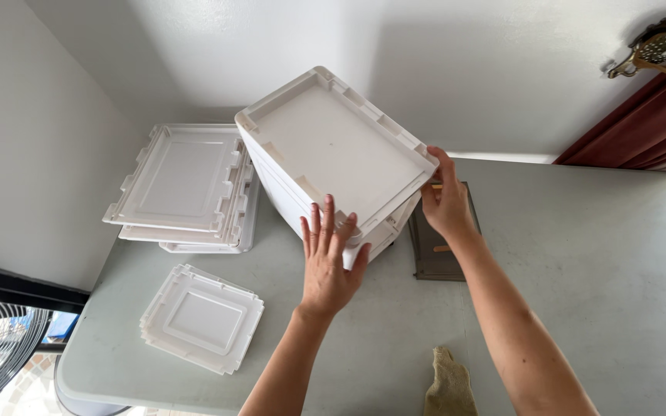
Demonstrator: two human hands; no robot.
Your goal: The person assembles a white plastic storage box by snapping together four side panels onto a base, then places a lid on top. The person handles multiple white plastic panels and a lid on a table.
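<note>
Nearest the lens, a crumpled tan cloth (450, 384) lies on the pale grey tabletop (595, 293), just below the right forearm. Up from there, both hands are on a tall white moulded-plastic bin with a ribbed, notched rim (333, 146), tipped toward the viewer so its flat panel faces up.

Left hand (328, 262) is spread flat, fingers (319, 229) fanned apart and pressed against the near corner of the rim, thumb hooked round the edge. Right hand (447, 202) is cupped on the far-right corner, fingers together and curled over the rim. Neither hand is clamped shut; both brace it from opposite corners.

By the look of it, the bin is light but bulky, stiff-walled, smooth and a bit slippery; the notched rim and corners are the sure places to hold.

Left of the left fingertips sits a stack of white rectangular plastic lids (186, 185), and below them a smaller stack of square white plastic lids (202, 317). Under the right wrist, a dark grey flat tray (435, 258) peeks out beside the bin's base.
</note>
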